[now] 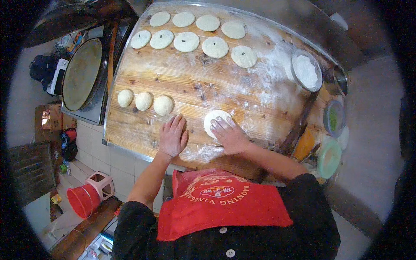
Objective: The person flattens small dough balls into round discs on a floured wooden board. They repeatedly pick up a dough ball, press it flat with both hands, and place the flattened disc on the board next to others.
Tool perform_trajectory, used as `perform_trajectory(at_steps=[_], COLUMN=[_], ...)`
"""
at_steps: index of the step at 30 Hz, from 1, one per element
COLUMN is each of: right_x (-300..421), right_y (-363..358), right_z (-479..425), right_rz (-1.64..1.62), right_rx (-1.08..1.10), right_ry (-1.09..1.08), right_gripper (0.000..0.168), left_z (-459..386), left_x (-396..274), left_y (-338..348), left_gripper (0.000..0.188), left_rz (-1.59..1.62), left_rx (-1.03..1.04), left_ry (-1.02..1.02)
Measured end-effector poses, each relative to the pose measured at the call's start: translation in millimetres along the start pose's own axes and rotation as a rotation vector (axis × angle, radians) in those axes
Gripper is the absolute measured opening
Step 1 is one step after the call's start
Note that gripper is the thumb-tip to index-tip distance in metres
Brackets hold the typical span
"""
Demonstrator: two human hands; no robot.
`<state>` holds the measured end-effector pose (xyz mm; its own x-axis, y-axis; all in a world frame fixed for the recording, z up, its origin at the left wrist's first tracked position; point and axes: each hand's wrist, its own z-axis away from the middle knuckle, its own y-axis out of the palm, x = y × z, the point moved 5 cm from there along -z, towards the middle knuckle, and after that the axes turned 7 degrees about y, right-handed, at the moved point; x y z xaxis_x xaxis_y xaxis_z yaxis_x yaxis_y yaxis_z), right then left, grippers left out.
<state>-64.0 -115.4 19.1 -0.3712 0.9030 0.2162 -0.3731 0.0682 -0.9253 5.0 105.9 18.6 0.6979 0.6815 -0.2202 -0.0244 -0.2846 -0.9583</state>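
On the floured wooden table [182,73], my right hand [229,133] lies with its fingers spread over a flattened round of dough [211,117]. The hand hides the round's right part. My left hand [173,135] rests palm down on the wood, holding nothing, its fingertips just below a ball of dough [163,105]. Two more dough balls, a middle one [143,101] and a left one [125,98], sit in line with it. Farther back are two rows of flat dough discs; those in the nearer row [215,47] each bear a small dark mark.
A bowl of white flour [306,71] stands at the table's right. Beyond a dark wooden bar [300,120] are a container of chopped greens [332,117] and a pale green bowl [329,159]. At left is a large round griddle [81,74]; a red bucket [83,201] stands below.
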Motion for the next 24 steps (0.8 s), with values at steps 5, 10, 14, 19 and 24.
perform_trajectory(at_steps=[5, 10, 14, 19, 24], right_x=[7.3, 9.9, 13.1, 17.9, 17.6], right_y=[13.8, 4.1, 5.1, 5.3, -16.6], right_z=[4.1, 0.6, -5.4, -8.0, -15.7], right_rz=[-0.048, -0.128, -0.012, 0.019, -0.026], right_rx=[-0.008, 0.026, -0.066, -0.093, -0.15], right_ry=[-0.104, -0.175, -0.229, -0.251, -0.175], right_gripper=[0.078, 0.077, 0.077, 0.078, 0.081], left_z=[2.5, 3.8, 0.1, 1.0, 2.5], left_x=[-0.6, 1.2, 3.5, 1.9, 3.0], left_y=[2.8, 2.9, -0.9, -1.4, 1.0], left_gripper=[0.052, 0.051, 0.051, 0.051, 0.052], left_rz=[0.029, 0.026, 0.031, 0.03, 0.019], left_rx=[-0.004, -0.032, -0.05, -0.048, -0.054], left_ry=[0.008, 0.0, 0.004, 0.012, 0.01])
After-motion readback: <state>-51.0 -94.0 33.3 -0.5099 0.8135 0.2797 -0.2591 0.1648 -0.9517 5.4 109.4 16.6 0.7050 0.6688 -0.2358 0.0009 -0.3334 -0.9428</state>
